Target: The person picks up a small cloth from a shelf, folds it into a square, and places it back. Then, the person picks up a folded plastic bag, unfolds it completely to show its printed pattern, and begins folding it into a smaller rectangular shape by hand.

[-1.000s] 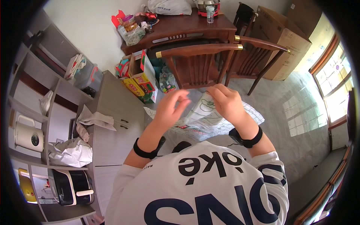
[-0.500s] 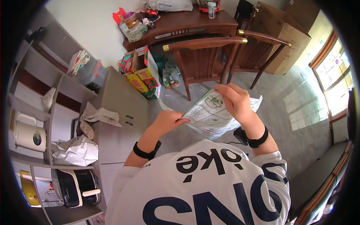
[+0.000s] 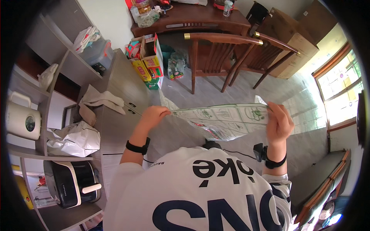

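A thin white plastic bag (image 3: 227, 121) with green line drawings is stretched wide between my two hands in front of my chest. My left hand (image 3: 155, 115) pinches its upper left corner, fingers pressed together. At the opposite upper corner my right hand (image 3: 280, 121) is closed on the bag, with the back of the hand toward me. The top edge runs almost straight across, while the lower part hangs down in folds. Black bands sit round both wrists.
On the left stand grey shelves with a black air fryer (image 3: 71, 184), a cream-coloured appliance (image 3: 24, 117) and a white plastic bag (image 3: 73, 140). Ahead are wooden chairs (image 3: 219, 57), a dark wooden table (image 3: 185, 17) and open cartons (image 3: 148, 57). Large cardboard boxes (image 3: 295, 54) stand at the far right.
My hands have moved apart, the right one farther to the right, the left one leftward and slightly up. The bag has gone from tilted and bunched to pulled out wide.
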